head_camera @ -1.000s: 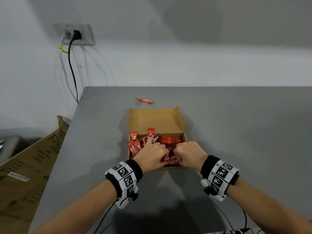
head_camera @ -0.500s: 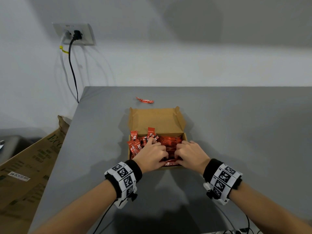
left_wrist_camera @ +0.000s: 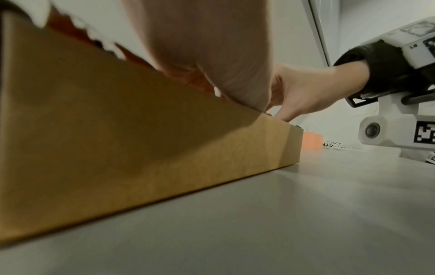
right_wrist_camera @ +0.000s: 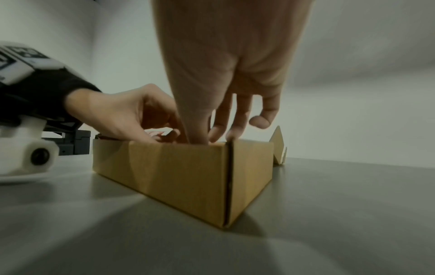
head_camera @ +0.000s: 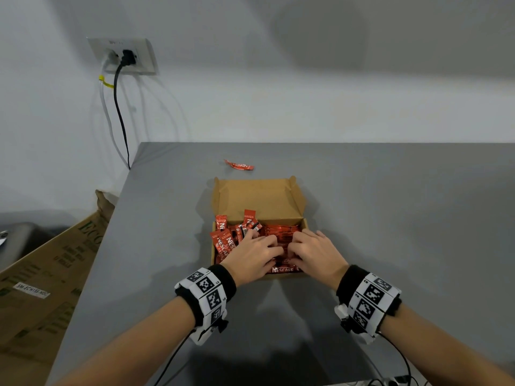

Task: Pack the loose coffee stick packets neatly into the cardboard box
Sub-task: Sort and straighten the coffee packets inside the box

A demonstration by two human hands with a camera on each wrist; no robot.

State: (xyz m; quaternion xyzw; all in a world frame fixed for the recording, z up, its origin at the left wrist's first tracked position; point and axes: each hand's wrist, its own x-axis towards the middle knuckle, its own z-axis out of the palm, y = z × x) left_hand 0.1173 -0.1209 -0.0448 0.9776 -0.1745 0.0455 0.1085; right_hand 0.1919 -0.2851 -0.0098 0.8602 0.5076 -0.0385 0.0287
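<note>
Coffee stick packets (head_camera: pixel 278 235), red, many: lying inside the cardboard box (head_camera: pixel 259 199), flat and orderly in the right part, several at the left end tilted or standing on edge above the rim. One stray packet (head_camera: pixel 239 164) on the table (head_camera: pixel 390 207) beyond the open lid, well apart from the rest. Cardboard box: brown, shallow, lid folded back, near the table's front. Left hand (head_camera: pixel 252 253): fingers bent down onto the packets in the middle of the box; whether it pinches any I cannot tell. Right hand (head_camera: pixel 315 253): a second ago clenched over the packets with knuckles up, now fingers spread and lowered flat onto the row, thumb dipping inside the near wall, pressing rather than grasping. Judgement: the bundle just brought in has been let go and is being smoothed level; upright left-end sticks and the stray one remain to be dealt with. Wall socket (head_camera: pixel 122 55) with black cable, larger carton (head_camera: pixel 47 274) beside the table
</note>
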